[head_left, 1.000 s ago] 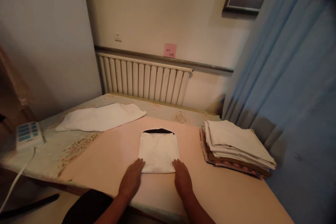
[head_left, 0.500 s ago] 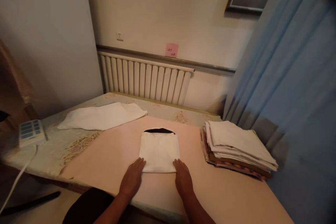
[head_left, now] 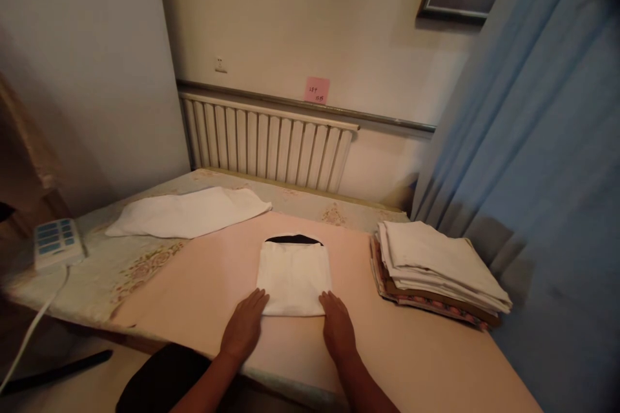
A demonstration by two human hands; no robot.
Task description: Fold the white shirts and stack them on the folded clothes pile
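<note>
A folded white cloth (head_left: 294, 277) lies flat in front of me, roughly square, with a dark patch showing under its curved far edge. My left hand (head_left: 243, 326) rests at its near left corner, fingers stretched out and touching the side. At the near right corner lies my right hand (head_left: 338, 326), its fingers also extended against the cloth. Both palms face down, and neither hand grips anything. The cloth rests on a pink sheet (head_left: 203, 284) spread over the table.
A stack of folded cloths (head_left: 436, 258) stands on the right. Another white cloth (head_left: 188, 213) lies loosely at the back left. A power strip (head_left: 57, 242) with a white cord sits at the left edge. Behind are a radiator (head_left: 266, 142) and a blue curtain (head_left: 537, 174).
</note>
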